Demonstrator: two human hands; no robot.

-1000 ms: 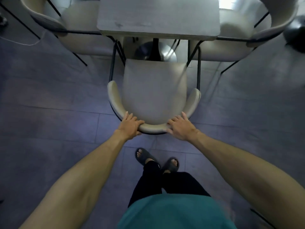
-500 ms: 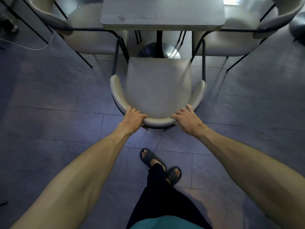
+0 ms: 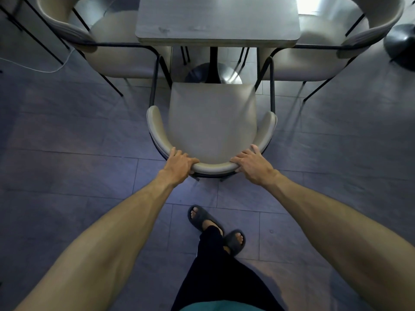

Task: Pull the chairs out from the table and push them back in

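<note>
A café-like dining area seems to be showing here: beige curved-back chairs [image 3: 212,122] are crowding a small pedestal counter [image 3: 215,21], all standing on a grey tiled floor [image 3: 67,167].

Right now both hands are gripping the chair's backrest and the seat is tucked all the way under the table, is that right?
Not quite. The left hand and right hand do grip the chair's backrest, but the seat is not tucked under the table. The head view shows the whole seat in the open, short of the table's near edge.
</note>
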